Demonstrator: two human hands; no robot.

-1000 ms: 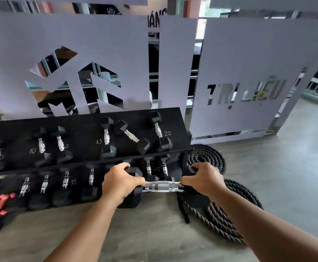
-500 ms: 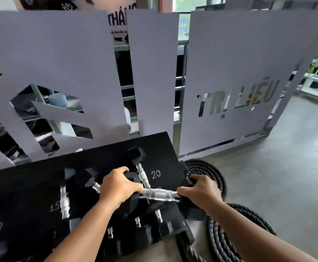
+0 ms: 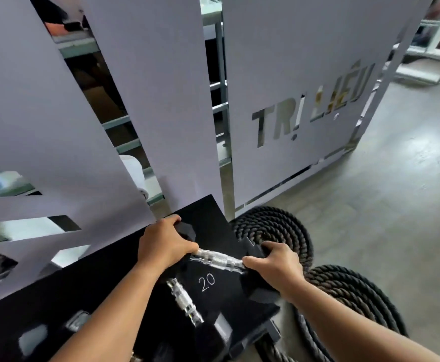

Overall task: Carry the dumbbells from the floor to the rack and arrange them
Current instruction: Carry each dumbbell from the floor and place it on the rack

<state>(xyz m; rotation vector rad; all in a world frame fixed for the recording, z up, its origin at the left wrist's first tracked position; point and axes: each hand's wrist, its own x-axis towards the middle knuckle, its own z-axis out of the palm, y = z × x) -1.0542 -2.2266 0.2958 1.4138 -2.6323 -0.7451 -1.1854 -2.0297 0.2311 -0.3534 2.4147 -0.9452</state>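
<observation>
Both our hands hold one dumbbell over the rack's right end.

At lower centre of the frame, our left hand (image 3: 165, 244) and right hand (image 3: 275, 259) curl round the black ends of the dumbbell (image 3: 220, 260), above the rack (image 3: 125, 288) beside its "20" mark; another dumbbell (image 3: 185, 301) lies nearer, coiled rope (image 3: 273, 226) further right.

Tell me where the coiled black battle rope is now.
In the head view, the coiled black battle rope lies on the grey concrete floor, right of the black dumbbell rack, beside the right hand.
</observation>
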